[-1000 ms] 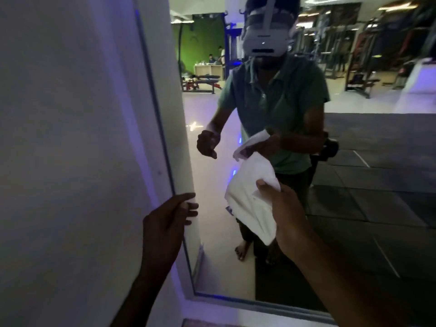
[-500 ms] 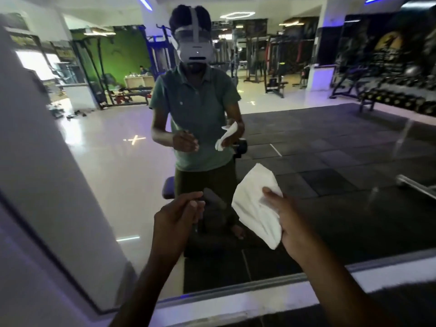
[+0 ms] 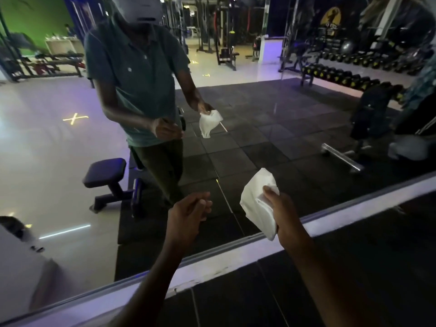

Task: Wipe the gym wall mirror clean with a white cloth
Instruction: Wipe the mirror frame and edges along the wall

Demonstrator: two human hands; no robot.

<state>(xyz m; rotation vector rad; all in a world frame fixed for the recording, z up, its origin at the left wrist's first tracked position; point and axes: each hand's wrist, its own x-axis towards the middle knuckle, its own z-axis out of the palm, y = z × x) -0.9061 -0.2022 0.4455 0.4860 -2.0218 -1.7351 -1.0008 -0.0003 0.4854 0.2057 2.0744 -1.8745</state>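
The gym wall mirror fills most of the head view, reaching down to a pale ledge at its lower edge. A folded white cloth hangs in my right hand, pinched under the thumb, held a little in front of the glass at lower centre-right. My left hand floats beside it at centre with fingers loosely curled and nothing in it. The mirror shows my reflection in a green shirt holding the same cloth.
Dark floor tiles lie below the ledge on my side. Reflected in the glass are a padded bench, dumbbell racks, weight machines at the back and a shiny pale floor. A white wall edge is at lower left.
My view has swung right, from the mirror's left edge and white wall to the open glass. Both hands have come rightward with it; the cloth stays in my right hand.
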